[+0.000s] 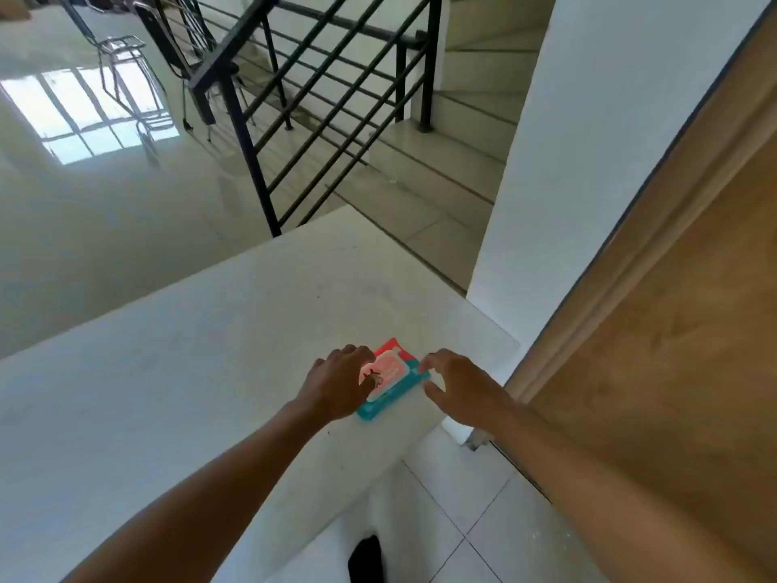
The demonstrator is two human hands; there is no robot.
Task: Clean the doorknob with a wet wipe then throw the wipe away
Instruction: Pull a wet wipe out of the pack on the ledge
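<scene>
A teal and red pack of wet wipes lies flat on a white ledge near its right end. My left hand rests on the pack's left side, fingers curled over its pale lid. My right hand hovers at the pack's right edge with fingers spread and bent, touching or nearly touching it. No loose wipe shows in either hand. The doorknob is not in view.
A wooden door stands at the right, beside a white wall. Beyond the ledge a black stair railing and steps go down. A glossy floor and a metal chair lie at the left. White tiles are underfoot.
</scene>
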